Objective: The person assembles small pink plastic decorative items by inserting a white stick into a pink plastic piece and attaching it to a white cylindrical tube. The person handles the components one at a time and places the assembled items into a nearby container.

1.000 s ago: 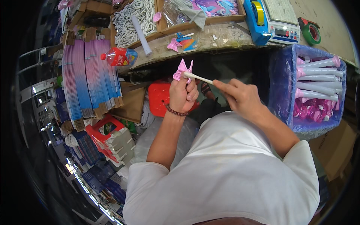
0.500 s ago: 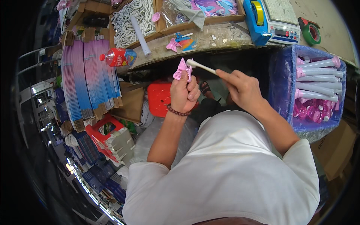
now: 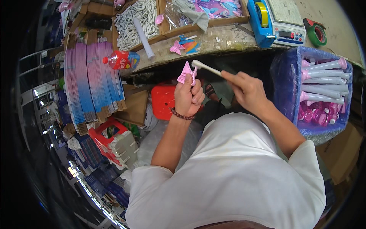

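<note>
My left hand [image 3: 189,96] is closed around a small pink plastic piece [image 3: 187,73] that sticks up above the fist; a beaded bracelet sits on that wrist. My right hand [image 3: 247,91] grips a white stick [image 3: 206,67] by its lower end. The stick slants up and to the left, and its tip meets the top of the pink piece. Both hands are raised in front of my chest, just below the edge of the workbench [image 3: 228,40].
On the bench lie a box of white sticks [image 3: 133,21], a red bottle [image 3: 121,60], loose pink pieces [image 3: 177,47], a blue tape dispenser [image 3: 260,17] and a scale [image 3: 286,19]. A blue-lined box [image 3: 284,82] of finished sticks stands right. A red stool [image 3: 163,101] sits below.
My right hand has swung the white stick upward and to the left until its tip reaches the pink piece. My left hand has lifted slightly.
</note>
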Action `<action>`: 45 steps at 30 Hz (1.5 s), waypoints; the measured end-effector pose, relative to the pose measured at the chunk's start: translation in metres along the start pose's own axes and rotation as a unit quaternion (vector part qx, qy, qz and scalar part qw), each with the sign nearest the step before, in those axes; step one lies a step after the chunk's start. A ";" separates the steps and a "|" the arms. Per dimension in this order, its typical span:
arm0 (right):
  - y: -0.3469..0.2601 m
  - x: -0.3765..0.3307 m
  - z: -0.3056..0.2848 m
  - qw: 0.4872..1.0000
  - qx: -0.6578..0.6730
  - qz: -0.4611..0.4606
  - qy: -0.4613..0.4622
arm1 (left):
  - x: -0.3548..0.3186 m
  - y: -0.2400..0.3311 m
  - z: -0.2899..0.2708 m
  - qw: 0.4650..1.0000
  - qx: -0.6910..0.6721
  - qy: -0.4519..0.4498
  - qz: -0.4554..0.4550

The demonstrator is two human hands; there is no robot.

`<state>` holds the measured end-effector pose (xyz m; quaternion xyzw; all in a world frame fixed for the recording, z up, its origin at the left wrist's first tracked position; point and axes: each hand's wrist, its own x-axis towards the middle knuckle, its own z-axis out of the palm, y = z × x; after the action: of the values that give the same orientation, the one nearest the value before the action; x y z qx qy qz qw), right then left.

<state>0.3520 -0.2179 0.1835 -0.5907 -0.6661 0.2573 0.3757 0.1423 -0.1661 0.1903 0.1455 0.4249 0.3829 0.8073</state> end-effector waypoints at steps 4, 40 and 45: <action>-0.020 -0.015 -0.003 0.998 0.045 -0.006 -0.042 | 0.004 -0.002 -0.012 1.000 0.010 0.017 0.013; -0.022 -0.025 0.008 0.999 0.021 0.018 -0.036 | 0.010 -0.010 0.000 0.971 0.168 0.143 0.091; -0.019 -0.020 0.007 0.998 0.007 0.050 -0.032 | 0.013 -0.008 -0.004 0.970 0.179 0.130 0.102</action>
<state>0.3353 -0.2405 0.1906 -0.6126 -0.6454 0.2987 0.3449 0.1475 -0.1618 0.1758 0.2789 0.5705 0.3966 0.6629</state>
